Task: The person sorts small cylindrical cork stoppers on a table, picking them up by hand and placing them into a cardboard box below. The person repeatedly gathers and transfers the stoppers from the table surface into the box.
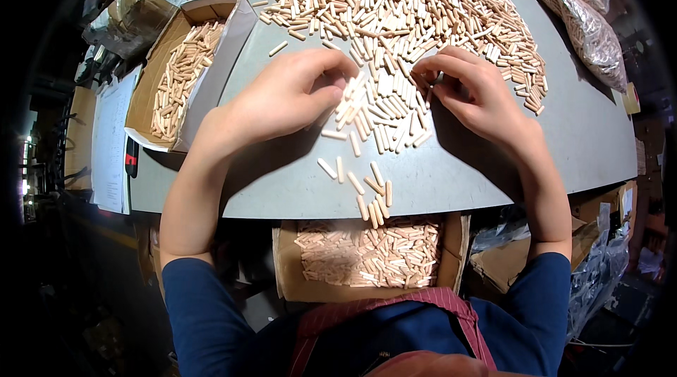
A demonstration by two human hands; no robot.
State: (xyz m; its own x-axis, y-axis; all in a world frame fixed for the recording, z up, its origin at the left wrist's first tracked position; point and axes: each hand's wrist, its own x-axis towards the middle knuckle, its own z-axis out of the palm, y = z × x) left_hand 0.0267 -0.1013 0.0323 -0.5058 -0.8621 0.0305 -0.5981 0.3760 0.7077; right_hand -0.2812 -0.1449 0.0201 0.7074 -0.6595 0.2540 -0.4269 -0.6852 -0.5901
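A large spread of short wooden dowel pins (395, 3) covers the far middle of the grey table (282, 193). A narrower tongue of pins (391, 112) runs toward me between my hands. My left hand (293, 88) is curled on the left side of this tongue, its thumb and fingers drawn in around several bright pins (350, 105). On the other side my right hand (472, 91) is curled too, index finger and thumb bent toward each other by the pins; its fingertips are shadowed. Several loose pins (374, 197) lie near the table's front edge.
Below the front edge stands an open cardboard box (282, 271) of pins. A white-sided box (218, 70) at left also holds pins. Filled plastic bags (575, 10) lie at the far right, papers (113, 144) at the left edge, and a taped carton (144, 10) behind.
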